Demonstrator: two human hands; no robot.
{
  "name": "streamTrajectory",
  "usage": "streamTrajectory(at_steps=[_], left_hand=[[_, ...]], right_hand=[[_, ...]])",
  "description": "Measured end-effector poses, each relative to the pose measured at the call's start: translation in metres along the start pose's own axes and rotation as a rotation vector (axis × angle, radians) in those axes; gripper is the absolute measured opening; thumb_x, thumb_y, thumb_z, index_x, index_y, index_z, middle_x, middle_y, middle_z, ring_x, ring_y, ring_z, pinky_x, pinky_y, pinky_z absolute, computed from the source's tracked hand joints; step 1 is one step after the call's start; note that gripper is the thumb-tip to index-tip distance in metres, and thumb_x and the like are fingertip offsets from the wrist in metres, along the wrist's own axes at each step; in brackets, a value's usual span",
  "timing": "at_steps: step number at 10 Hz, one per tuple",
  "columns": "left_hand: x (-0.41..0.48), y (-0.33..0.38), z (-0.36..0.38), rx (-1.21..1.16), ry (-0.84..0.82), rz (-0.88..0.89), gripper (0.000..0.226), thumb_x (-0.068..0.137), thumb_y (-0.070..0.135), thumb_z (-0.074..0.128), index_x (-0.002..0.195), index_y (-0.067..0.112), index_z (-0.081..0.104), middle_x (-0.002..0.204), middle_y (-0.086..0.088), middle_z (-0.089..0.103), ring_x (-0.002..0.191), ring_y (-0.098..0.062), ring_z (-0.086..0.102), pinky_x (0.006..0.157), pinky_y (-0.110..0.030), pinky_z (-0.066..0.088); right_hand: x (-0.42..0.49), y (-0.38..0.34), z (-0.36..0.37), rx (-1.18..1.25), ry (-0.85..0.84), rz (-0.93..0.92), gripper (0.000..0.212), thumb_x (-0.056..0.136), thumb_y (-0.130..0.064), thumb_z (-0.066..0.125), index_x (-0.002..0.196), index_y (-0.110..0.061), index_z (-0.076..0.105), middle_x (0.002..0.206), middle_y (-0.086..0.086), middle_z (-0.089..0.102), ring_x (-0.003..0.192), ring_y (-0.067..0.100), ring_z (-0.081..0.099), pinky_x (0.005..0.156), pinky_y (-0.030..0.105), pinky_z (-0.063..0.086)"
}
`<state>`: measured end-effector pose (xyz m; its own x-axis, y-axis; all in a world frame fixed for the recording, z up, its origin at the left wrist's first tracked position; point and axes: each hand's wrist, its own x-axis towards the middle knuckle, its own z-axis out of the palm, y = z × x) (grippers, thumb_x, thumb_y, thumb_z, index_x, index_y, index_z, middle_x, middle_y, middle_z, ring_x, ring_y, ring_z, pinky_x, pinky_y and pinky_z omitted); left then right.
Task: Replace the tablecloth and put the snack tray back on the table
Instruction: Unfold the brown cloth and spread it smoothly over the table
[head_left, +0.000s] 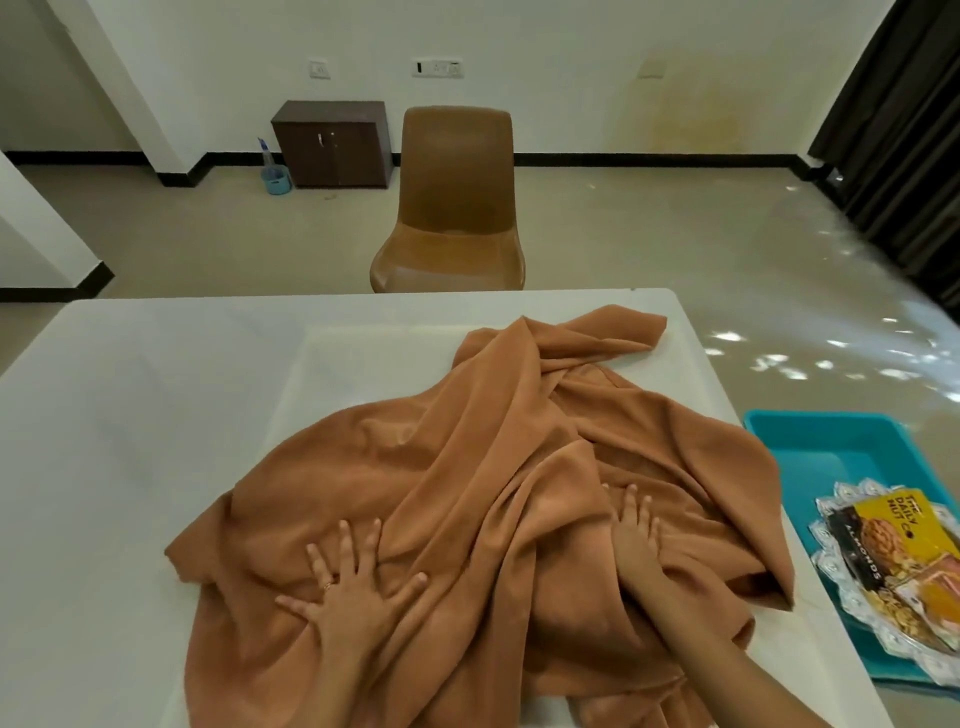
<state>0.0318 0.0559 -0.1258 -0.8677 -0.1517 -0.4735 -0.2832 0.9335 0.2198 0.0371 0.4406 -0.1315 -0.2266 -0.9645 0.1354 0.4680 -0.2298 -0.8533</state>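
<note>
A rumpled tan tablecloth (467, 467) lies heaped on the white table (156, 415), bunched over its middle and right side. My left hand (353, 587) presses flat on the cloth near the front, fingers spread wide. My right hand (636, 540) lies flat on the cloth further right, fingers straight, with a fold beside it. Off the table's right edge sits the silver snack tray (841, 577) with nut packets (904, 545), resting in a turquoise bin (831, 441).
A brown plastic chair (452, 208) stands behind the table's far edge. A dark cabinet (332, 143) and a small blue bucket (275, 179) sit by the back wall. Dark curtains (904, 130) hang at the right.
</note>
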Motion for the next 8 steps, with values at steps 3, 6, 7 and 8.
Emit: streamTrajectory(at_steps=[3, 6, 7, 8], left_hand=[[0.083, -0.108, -0.078, 0.104, 0.156, -0.374, 0.083, 0.083, 0.076, 0.031, 0.148, 0.045, -0.010, 0.160, 0.001, -0.012, 0.146, -0.030, -0.013, 0.108, -0.072, -0.005], [-0.008, -0.057, -0.008, -0.225, 0.427, -0.073, 0.078, 0.085, 0.061, 0.035, 0.150, 0.018, 0.024, 0.157, -0.019, 0.017, 0.144, -0.041, 0.012, 0.111, -0.064, 0.002], [-0.019, -0.035, 0.023, -0.176, 0.251, -0.107, 0.096, 0.067, 0.087, 0.020, 0.149, 0.042, 0.000, 0.161, -0.004, -0.003, 0.147, -0.034, -0.006, 0.106, -0.064, -0.017], [0.016, -0.046, 0.006, -0.135, 0.164, -0.192, 0.093, 0.063, 0.094, 0.020, 0.143, 0.055, -0.008, 0.161, 0.005, -0.007, 0.146, -0.033, -0.010, 0.100, -0.071, -0.017]], right_hand=[[0.043, -0.013, -0.012, -1.163, 1.167, 0.827, 0.076, 0.091, -0.063, 0.038, 0.151, -0.036, -0.001, 0.152, -0.016, -0.016, 0.145, 0.020, -0.017, 0.117, 0.045, -0.012], [0.070, 0.009, -0.042, -1.265, 1.349, 0.984, 0.060, 0.098, -0.052, 0.029, 0.150, -0.041, 0.000, 0.161, 0.004, -0.012, 0.147, 0.031, -0.010, 0.118, 0.050, 0.007], [0.086, -0.008, -0.062, -1.254, 1.321, 0.975, 0.054, 0.101, -0.043, 0.027, 0.151, -0.039, 0.005, 0.161, 0.005, -0.009, 0.148, 0.032, -0.008, 0.118, 0.050, 0.009], [0.104, -0.045, -0.095, -1.238, 1.227, 0.954, 0.048, 0.104, -0.032, 0.027, 0.151, -0.028, 0.020, 0.161, 0.010, -0.003, 0.147, 0.036, -0.001, 0.117, 0.048, 0.011]])
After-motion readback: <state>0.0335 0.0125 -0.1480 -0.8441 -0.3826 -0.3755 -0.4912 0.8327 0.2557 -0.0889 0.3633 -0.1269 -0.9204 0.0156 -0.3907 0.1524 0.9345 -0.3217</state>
